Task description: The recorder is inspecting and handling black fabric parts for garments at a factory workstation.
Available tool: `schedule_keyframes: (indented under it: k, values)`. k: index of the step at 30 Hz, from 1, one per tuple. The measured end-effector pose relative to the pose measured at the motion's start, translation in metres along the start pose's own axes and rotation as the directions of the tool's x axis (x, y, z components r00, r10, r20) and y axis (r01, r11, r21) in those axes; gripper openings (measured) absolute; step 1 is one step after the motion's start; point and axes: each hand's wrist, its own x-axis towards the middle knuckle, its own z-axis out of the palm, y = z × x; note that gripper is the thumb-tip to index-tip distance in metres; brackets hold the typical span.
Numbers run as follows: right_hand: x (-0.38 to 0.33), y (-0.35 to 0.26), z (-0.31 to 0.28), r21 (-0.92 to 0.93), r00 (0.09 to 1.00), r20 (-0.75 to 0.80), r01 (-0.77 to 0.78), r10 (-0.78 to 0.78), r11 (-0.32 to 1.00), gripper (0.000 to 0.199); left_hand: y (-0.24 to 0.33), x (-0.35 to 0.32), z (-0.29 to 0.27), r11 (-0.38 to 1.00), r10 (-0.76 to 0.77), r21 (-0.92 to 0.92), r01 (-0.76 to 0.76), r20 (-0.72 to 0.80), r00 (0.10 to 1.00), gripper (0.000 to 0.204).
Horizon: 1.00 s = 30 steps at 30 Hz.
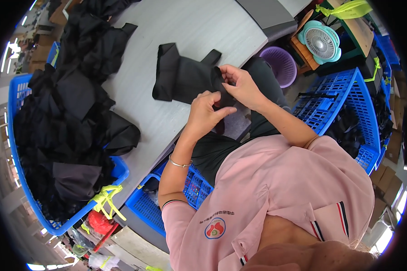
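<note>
A black fabric piece (187, 79) lies partly on the pale tabletop, with a folded band at its far-left end and a short strap-like strip standing out on its far side. Its near-right end hangs over the table's edge. There my right hand (242, 88) pinches the cloth between thumb and fingers. My left hand (205, 110) is closed on the near edge of the same piece, its fingers curled and its thumb stretched toward the right hand. Part of the cloth beneath both hands is hidden.
A blue basket (120, 169) heaped with black fabric pieces (72, 122) stands at the left, its pile spilling onto the table (142, 117). To the right are a purple bin (280, 67), a turquoise fan (320, 43) and a blue crate (323, 101). Another blue basket (144, 207) sits below the table.
</note>
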Motion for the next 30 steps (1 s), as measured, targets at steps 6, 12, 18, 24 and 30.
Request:
schedule_keyframes:
  k: [6,12,18,24,30]
  values:
    - [0.009,-0.026,-0.029,-0.63,0.818,-0.341,0.166,-0.463,0.759,0.031,-0.017,0.005,-0.028,0.97,-0.159,-0.241,-0.036,-0.738,0.656,0.019]
    - [0.014,0.006,0.001,-0.356,0.881,-0.388,0.127,-0.27,0.926,0.033,-0.026,0.029,0.012,0.828,-0.425,-0.558,-0.058,-0.692,0.584,0.027]
    - [0.01,0.001,-0.004,-0.555,0.922,-0.167,0.205,-0.35,0.806,0.037,-0.028,0.024,0.022,0.854,-0.392,-0.519,-0.045,-0.696,0.602,0.037]
    - [0.036,-0.013,-0.046,-0.649,0.877,-0.135,0.275,-0.462,0.71,0.035,-0.021,-0.002,-0.03,0.971,-0.011,0.14,0.192,-0.779,0.626,0.057]
    - [0.015,-0.017,-0.02,-0.832,0.663,0.011,0.421,-0.748,0.361,0.033,-0.01,0.036,-0.031,0.94,0.265,0.329,-0.093,-0.533,0.804,0.047]
